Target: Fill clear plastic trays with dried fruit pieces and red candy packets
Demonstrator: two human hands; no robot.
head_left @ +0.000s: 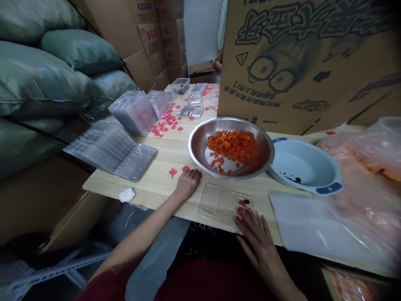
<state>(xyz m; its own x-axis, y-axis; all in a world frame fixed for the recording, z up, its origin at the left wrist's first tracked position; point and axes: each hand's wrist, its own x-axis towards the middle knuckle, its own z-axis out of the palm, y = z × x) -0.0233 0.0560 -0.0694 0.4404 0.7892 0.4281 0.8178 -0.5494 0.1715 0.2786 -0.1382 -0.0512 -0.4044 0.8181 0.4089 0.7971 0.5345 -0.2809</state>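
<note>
My left hand (188, 184) rests on the table with its fingers curled, just below the rim of a steel bowl (200, 155). Whatever its fingers may hold is hidden. In the bowl lies a heap of small orange pieces (233, 144). My right hand (255, 234) is spread over the right end of a clear plastic tray (216, 200), its fingertips touching a few orange pieces there. A small dark piece (247, 201) sits at that end as well. Two small red packets (173, 172) lie beyond my left hand.
A blue basin (308, 161) with dark bits stands right of the bowl, near a pinkish plastic bag (354, 167). Stacked clear trays (134, 110) and scattered red packets (169, 121) occupy the left side. A large carton (300, 83) rises behind the bowl. Another person's hand (218, 62) shows behind it.
</note>
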